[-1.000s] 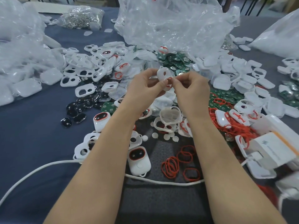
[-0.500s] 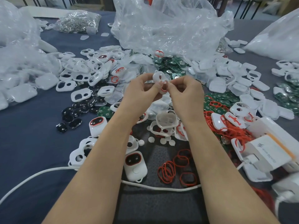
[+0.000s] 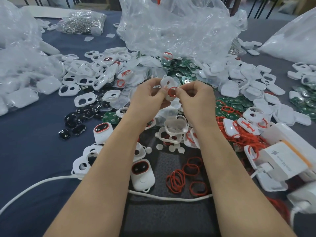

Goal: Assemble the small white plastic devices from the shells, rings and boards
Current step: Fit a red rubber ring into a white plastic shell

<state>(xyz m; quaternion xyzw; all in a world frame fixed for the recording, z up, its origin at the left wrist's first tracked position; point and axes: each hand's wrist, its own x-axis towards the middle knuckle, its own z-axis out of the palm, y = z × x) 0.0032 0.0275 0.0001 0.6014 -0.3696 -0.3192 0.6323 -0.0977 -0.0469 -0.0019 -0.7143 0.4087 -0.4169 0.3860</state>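
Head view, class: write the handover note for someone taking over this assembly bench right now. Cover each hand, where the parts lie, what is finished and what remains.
Left hand: raised over the table, holds a white shell.
Right hand: its fingers press a red ring at the shell's lower opening; how far it is seated cannot be told.
Parts: loose red rings near front; green boards behind the hands; empty white shells to the left.
Done: two closed devices near the left forearm.
Left: seat this ring, add a board, close the shell, then work through the piles.
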